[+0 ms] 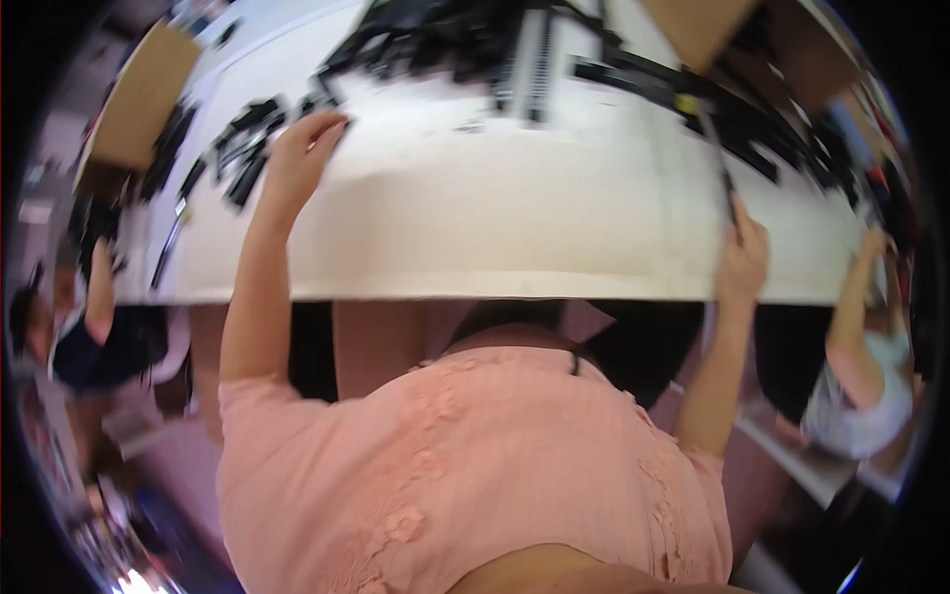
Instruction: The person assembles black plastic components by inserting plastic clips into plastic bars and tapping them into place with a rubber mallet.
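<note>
My right hand (744,259) is closed around the dark handle of a slim tool (714,148). Its pale shaft points away from me, and a yellow patch shows near the far end, beside long black parts (742,134). Motion blurs the tool, so its exact kind cannot be told. My left hand (305,156) is raised over the white table (475,218), its fingers pinched together. Something small and dark shows at the fingertips, too blurred to name. Small black pieces (252,139) lie just left of that hand.
A heap of black parts (426,40) covers the far middle, next to slotted strips (539,69). Cardboard boxes stand at the far left (148,94) and far right (698,30). Another slim tool (170,243) lies at left. Co-workers sit at left (84,327) and right (861,386).
</note>
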Action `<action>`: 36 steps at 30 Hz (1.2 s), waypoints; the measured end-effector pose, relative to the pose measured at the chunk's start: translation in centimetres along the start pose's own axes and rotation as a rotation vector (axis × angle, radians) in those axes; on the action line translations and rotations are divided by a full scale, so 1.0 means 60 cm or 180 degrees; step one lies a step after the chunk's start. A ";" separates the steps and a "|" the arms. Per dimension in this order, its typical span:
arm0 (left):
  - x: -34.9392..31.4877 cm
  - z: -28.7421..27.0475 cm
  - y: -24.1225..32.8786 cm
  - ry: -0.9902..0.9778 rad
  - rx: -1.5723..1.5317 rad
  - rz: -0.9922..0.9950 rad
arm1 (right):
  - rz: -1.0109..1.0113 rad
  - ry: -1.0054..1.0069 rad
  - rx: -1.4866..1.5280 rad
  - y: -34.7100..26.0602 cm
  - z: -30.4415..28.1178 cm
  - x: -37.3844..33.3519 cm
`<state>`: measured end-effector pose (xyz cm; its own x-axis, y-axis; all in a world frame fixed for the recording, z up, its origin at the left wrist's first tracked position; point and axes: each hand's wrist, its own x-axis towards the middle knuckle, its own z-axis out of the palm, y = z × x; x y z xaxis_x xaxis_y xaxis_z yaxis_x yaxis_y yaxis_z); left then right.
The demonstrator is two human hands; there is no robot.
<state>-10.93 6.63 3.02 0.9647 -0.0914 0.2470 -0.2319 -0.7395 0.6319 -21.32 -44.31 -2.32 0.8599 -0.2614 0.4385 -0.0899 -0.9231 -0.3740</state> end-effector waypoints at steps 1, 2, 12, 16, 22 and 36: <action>0.006 0.025 0.033 -0.0205 -0.0052 -0.0046 | 0.0057 0.0112 0.0058 -0.001 -0.005 0.000; 0.013 0.049 0.042 -0.0328 -0.0376 0.0023 | 0.0067 0.0212 0.0206 -0.009 -0.003 0.001; 0.095 0.294 0.230 -0.1092 -0.0962 0.1725 | 0.0179 0.1083 0.1234 0.018 0.011 0.007; 0.076 0.259 0.263 -0.0753 -0.0307 0.2429 | 0.0460 0.0422 0.0266 0.010 -0.007 -0.001; 0.112 0.078 0.046 0.1011 0.0125 0.1473 | 0.0289 -0.0076 -0.0140 -0.013 -0.005 0.002; 0.160 -0.149 -0.351 0.0466 0.2156 -0.1382 | -0.1444 0.0200 0.0274 -0.197 0.003 0.021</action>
<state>2.08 27.30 -1.32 0.9142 0.3493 0.2054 0.3298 -0.9359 0.1239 -19.11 -33.69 2.51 0.7703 0.1445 0.6211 0.3327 -0.9219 -0.1982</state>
